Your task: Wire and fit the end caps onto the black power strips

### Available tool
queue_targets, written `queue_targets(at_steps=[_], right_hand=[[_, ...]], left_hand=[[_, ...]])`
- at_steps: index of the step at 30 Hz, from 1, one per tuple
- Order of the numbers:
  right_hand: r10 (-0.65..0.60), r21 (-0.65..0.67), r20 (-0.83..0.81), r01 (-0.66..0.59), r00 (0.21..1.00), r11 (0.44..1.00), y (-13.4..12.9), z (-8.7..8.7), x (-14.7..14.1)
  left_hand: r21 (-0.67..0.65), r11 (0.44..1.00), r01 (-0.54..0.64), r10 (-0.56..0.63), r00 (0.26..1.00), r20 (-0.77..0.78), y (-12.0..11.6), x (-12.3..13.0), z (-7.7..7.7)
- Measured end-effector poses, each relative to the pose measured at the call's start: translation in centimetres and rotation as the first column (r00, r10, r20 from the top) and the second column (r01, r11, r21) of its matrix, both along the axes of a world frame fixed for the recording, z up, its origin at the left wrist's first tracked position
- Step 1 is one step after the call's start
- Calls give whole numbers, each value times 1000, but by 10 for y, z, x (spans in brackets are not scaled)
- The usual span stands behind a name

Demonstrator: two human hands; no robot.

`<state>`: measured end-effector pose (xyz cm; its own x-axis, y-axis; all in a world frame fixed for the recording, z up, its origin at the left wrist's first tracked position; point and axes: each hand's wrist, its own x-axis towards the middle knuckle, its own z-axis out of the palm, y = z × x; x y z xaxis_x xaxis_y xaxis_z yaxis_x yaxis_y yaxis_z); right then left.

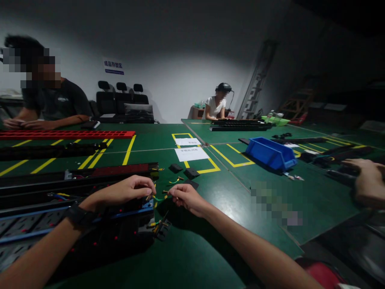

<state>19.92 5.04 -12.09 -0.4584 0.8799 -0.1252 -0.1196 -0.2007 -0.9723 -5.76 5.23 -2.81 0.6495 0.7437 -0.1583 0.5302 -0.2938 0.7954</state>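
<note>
A short green-yellow wire point(159, 199) runs between my two hands, over the right end of the long black power strips. My left hand point(138, 188) has its fingers bent down on the wire's left end, by the blue-edged strip point(148, 205). My right hand point(185, 196) pinches the wire's other end, near a small brass-coloured piece point(165, 192). Another green-yellow wire point(176, 181) lies on the table just beyond. Below my hands, more wires point(155, 224) stick out of the end of the nearest strip point(120, 237). Black end pieces point(191, 173) lie behind my right hand.
A blue bin point(270, 153) stands at the right on the green table point(225, 241). White papers point(191, 154) lie mid-table. A red rack point(69, 134) is at the back left. Two people sit across the table; another person's hand point(367, 180) is at the right edge.
</note>
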Motion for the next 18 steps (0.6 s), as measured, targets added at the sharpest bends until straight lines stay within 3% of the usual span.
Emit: queue_targets(at_steps=[9, 18], right_hand=[[30, 14, 4, -31, 1000, 999, 1, -1, 3], [33, 14, 37, -33, 999, 999, -1, 4, 5]], left_hand=[[-217, 975, -56, 70, 996, 59, -5, -1, 2], [-159, 987, -1, 18, 994, 104, 1, -4, 0]])
